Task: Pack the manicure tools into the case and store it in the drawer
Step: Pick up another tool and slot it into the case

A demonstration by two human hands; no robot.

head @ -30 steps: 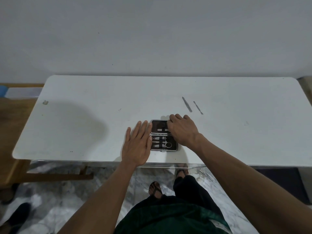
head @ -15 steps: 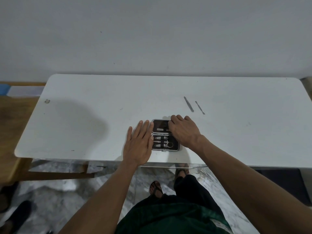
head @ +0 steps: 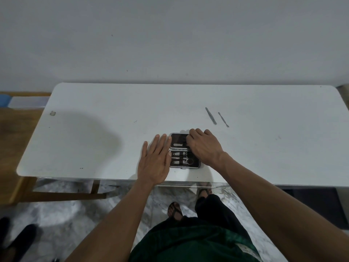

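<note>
My left hand (head: 154,163) lies flat, bracing the open case (head: 184,151) on the desk (head: 94,129); my right hand (head: 203,146) covers its upper half, grip hidden. A slip could scatter seated tools.

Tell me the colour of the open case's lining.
Dark brown to black lining in the case, with a silvery metal rim; it shows in the head view.

home room | white table (head: 113,110) at plain wall (head: 170,44) | marble floor (head: 56,214)
</note>
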